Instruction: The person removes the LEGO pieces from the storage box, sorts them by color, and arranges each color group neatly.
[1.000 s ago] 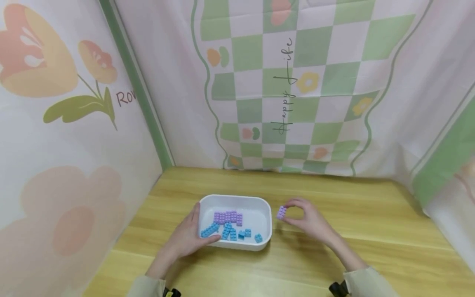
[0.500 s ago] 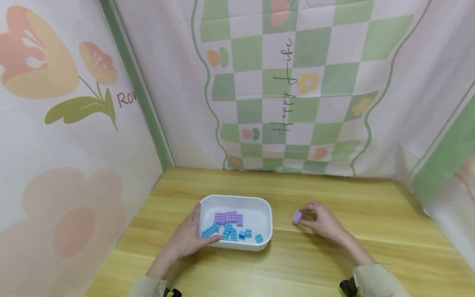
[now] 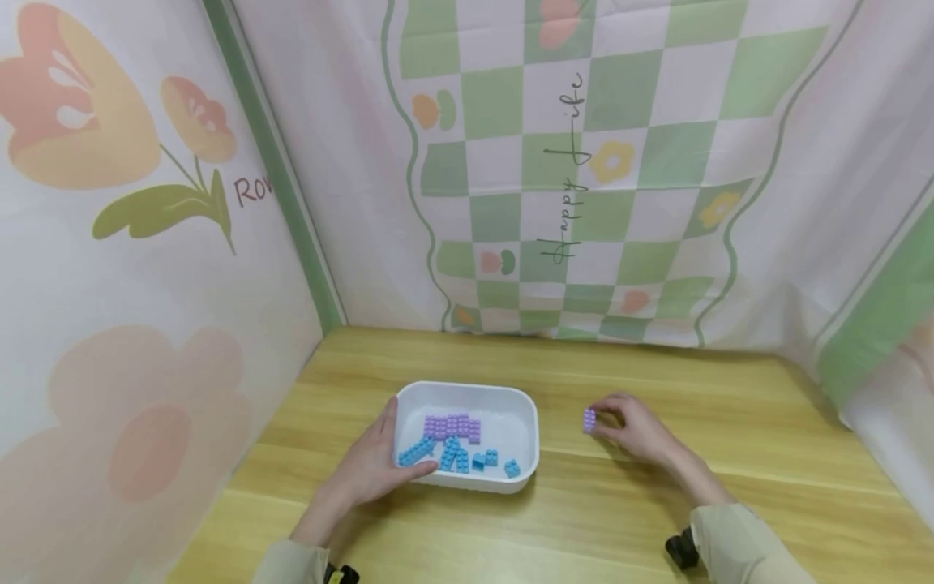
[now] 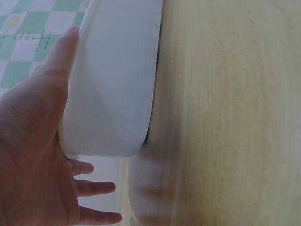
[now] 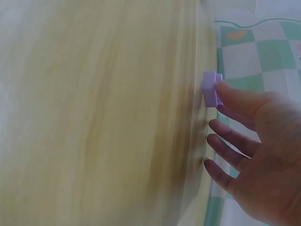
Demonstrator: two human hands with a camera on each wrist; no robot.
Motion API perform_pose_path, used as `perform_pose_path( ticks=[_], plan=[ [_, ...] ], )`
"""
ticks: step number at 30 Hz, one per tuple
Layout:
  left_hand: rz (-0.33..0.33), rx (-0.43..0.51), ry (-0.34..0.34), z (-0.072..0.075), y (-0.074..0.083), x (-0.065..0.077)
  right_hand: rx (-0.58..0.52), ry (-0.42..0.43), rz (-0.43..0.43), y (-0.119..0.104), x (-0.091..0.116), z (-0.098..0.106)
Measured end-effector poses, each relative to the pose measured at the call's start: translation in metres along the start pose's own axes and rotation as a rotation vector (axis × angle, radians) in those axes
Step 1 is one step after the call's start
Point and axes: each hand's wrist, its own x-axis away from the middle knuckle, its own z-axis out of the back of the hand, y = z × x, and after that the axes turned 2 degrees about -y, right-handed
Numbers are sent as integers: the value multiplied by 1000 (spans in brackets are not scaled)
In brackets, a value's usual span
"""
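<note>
the left forearm reaches forward from a pale sleeve (image 3: 292,561) at the lower edge of the head view, slanting inward to the left end of a white tray (image 3: 481,483). the left hand (image 3: 367,464) spans the tray's near left corner: the thumb lies along the near long wall, and the fingers go round to the short left wall. in the left wrist view the thumb is straight against the plastic, while three fingers stretch out past the end, spread and fairly straight. so this hand is not clenched; it rests against the tray with thumb and fingers wide apart.

the right forearm comes in from the other pale sleeve (image 3: 744,542), a black band (image 3: 682,549) at the wrist, and angles inward to the right of the tray. the right hand (image 3: 633,430) pinches a purple brick (image 3: 588,419) between thumb and index finger, well closed on it; the remaining three fingers are slightly bent, parted and hold nothing. the brick is to the right of the tray, apart from it, above or on the wooden table (image 3: 584,527); whether it touches the wood i cannot tell.

inside the tray, purple bricks (image 3: 452,427) sit together behind scattered blue bricks (image 3: 452,455).
</note>
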Motion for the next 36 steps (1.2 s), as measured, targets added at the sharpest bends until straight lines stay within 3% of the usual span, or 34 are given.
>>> perform_pose_path(
  ticks=[9,15,19,26,36],
  plan=[
    [-4,-2,1,0,0,1,-39,50,20,-22,-3,-1],
    [-3,5,8,0,1,1,-64,164,124,-61,-19,-10],
    [1,8,7,0,1,1,-94,175,188,-91,-31,-18],
    [1,4,11,0,0,1,-138,107,240,-131,-49,-42],
    [-14,16,8,-2,-2,0,-190,-94,231,-153,-70,-76]
  ],
)
